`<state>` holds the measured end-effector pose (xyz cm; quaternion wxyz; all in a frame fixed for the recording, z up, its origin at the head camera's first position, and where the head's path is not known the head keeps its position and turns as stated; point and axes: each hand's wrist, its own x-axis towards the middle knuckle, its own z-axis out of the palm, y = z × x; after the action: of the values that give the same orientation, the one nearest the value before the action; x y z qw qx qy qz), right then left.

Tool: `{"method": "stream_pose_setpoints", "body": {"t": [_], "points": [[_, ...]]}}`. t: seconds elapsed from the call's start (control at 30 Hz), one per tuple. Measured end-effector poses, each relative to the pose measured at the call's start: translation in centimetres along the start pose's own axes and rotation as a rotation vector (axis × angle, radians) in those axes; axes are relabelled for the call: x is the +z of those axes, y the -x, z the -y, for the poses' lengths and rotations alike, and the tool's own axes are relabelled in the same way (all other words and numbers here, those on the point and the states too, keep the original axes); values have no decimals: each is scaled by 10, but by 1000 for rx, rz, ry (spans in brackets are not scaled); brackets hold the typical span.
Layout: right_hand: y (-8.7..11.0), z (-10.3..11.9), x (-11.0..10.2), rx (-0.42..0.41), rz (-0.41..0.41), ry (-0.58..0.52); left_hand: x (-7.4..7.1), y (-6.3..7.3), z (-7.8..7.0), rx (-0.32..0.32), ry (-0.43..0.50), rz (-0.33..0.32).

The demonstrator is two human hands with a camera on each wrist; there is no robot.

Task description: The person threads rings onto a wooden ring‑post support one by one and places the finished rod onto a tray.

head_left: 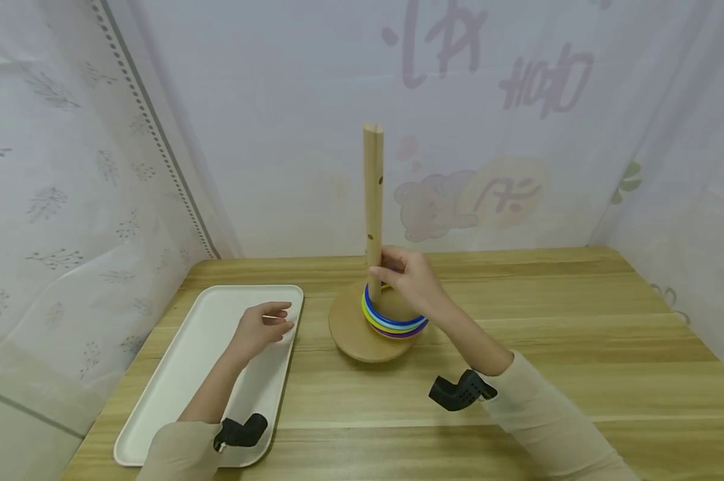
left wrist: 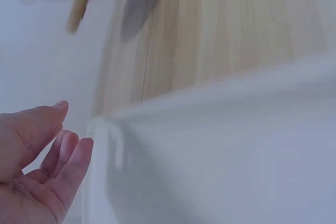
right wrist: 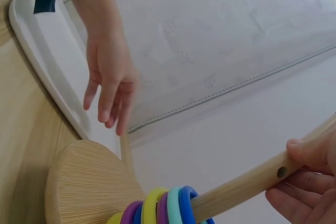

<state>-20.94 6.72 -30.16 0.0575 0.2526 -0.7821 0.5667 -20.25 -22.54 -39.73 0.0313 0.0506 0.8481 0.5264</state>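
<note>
My right hand (head_left: 417, 282) holds the lower part of an upright wooden post (head_left: 373, 187), thumb on one side and fingers on the other. The post rises from a round wooden base (head_left: 348, 332) and has small dark holes along it. Below the hand, a stack of colored rings (right wrist: 173, 205) in blue, teal, purple and yellow lies around the post. The top blue ring is the one nearest the hand. My left hand (head_left: 258, 331) hovers over the right side of a white tray (head_left: 218, 314), fingers loosely bent, nothing between them.
The tray lies on the left of the wood-grain table (head_left: 548, 321), beside the base. Behind the table hangs a pale printed curtain (head_left: 290, 133). Black wrist cameras are strapped to both forearms.
</note>
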Motion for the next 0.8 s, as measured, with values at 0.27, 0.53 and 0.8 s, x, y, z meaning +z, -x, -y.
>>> {"method": "stream_pose_setpoints", "body": {"t": [0.27,0.53,0.8], "points": [[2,11,-7,8,-18,-34,-42,14,15,10,-141,-48],[6,14,-11,1,3,-56,-86,30,41,21,-296,-125],[8,14,-13,6,10,-40,-130,52,59,-12,-393,-190]]}}
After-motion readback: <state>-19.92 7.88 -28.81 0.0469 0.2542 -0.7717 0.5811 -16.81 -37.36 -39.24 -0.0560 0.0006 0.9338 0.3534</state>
